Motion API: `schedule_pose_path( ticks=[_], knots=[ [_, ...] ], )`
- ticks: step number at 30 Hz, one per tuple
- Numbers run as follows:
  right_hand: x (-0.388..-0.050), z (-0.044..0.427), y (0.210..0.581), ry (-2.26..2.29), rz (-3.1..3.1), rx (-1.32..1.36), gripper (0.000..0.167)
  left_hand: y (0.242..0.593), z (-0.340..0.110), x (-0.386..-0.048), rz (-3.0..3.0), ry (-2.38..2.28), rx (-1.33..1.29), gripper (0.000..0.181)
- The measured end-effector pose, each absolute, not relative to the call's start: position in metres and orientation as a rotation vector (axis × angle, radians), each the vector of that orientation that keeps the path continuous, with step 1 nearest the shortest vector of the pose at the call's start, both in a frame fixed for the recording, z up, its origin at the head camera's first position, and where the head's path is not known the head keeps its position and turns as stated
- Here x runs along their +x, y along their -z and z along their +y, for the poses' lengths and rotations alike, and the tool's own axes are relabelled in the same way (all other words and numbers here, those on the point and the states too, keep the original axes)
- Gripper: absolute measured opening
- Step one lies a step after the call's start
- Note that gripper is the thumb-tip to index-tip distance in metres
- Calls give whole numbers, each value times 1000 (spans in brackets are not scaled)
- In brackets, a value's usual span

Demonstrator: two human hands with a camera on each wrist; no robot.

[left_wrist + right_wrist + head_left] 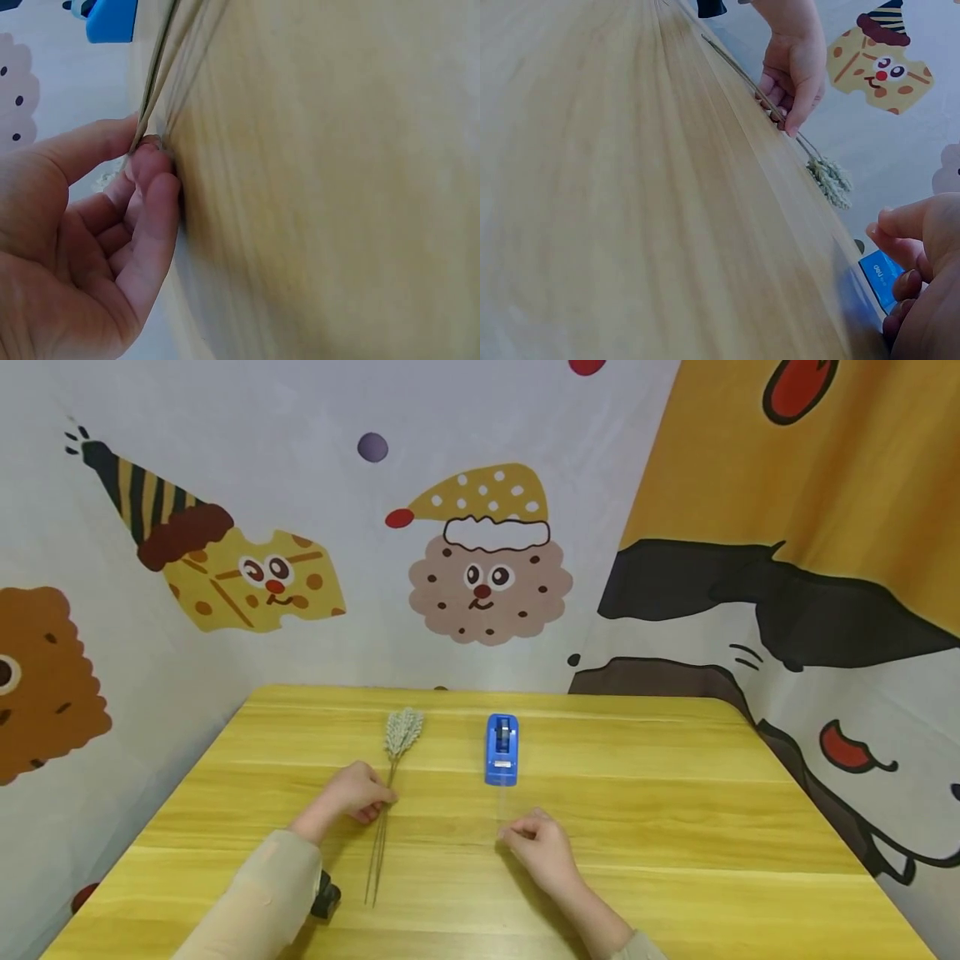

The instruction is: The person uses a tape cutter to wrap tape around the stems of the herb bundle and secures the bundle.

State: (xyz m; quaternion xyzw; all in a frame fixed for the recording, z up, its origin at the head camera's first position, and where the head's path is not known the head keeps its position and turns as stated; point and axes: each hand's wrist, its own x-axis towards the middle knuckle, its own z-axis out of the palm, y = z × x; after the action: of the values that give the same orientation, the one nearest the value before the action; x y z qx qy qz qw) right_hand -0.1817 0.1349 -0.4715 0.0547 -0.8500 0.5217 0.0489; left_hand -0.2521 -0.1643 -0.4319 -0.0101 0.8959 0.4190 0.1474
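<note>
My left hand [358,791] pinches the thin stems of a small bunch of dried flowers [403,731] between thumb and fingers. The pale, grainy heads point to the table's far edge, and the bare stems [166,52] run back toward me. Right of the bunch stands a blue tape dispenser [492,760]. From its front end a faint clear strip of tape [502,806] stretches toward me, its free end pinched by the thumb and fingertips of my right hand [546,853]. In the right wrist view the strip itself is hard to make out.
Both hands work over a yellow wood-grain table [675,827]. A cloth with cartoon prints [300,468] hangs behind it and along the sides. A black device [326,895] sits at the left wrist.
</note>
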Motion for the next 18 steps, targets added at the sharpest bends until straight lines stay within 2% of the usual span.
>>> schedule_pose_path(
  ticks=[10,18],
  knots=[
    [-181,135,471,-1591,-2590,170,8,424,-171,-256,2619,-1188,-64,19],
    [-181,136,471,-1615,-2586,168,7,414,-179,-259,2829,-1053,91,25]
  ],
)
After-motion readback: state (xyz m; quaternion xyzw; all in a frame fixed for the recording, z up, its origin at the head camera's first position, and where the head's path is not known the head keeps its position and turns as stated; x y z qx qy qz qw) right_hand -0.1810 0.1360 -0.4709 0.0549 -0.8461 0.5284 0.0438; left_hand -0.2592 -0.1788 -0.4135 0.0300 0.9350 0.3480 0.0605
